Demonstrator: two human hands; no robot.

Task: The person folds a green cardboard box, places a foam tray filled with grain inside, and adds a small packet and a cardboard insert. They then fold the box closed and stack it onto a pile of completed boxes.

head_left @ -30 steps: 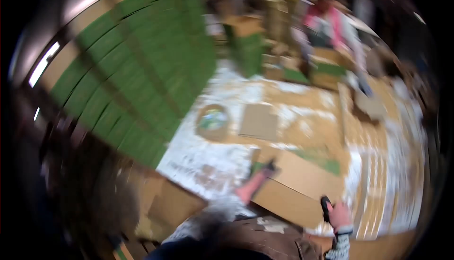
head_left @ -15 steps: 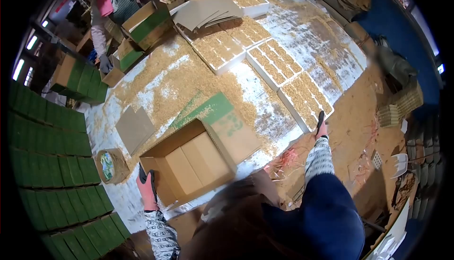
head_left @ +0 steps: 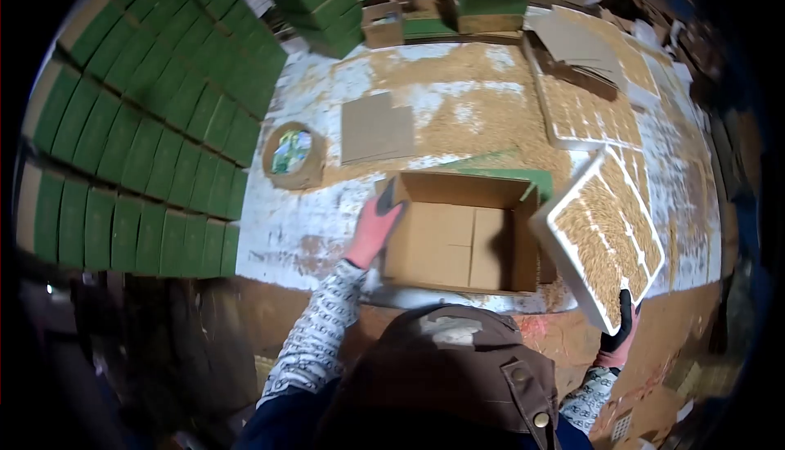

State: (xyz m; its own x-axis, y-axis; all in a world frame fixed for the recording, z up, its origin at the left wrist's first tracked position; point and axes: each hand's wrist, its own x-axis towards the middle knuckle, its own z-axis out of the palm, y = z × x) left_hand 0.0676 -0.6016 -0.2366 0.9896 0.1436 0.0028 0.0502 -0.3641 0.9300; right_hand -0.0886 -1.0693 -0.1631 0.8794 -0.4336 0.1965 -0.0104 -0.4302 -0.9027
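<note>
An open cardboard box (head_left: 441, 241) lies in front of me on the table, its inside bare brown board. My left hand (head_left: 378, 225), in a pink glove with dark fingertips, grips the box's left wall near the far corner. On the right, my right hand (head_left: 623, 331) is closed on the near corner of a white foam tray (head_left: 564, 266). Rows of tan husk-like filling (head_left: 601, 213) with white dividers show in the tray. It is lifted and tilted, its left edge overlapping the box's right side in this view.
More husk-filled trays (head_left: 585, 114) stand at the back right, with loose grey cardboard sheets (head_left: 576, 45) on top. Green boxes (head_left: 147, 139) are stacked high at left. A round tub of packets (head_left: 294, 155) and a flat cardboard piece (head_left: 378, 128) lie beyond my left hand.
My right hand has lifted the nearest foam tray and brought it left to the box. The view has turned left, and the box now sits squarer to me, left hand still on it.
</note>
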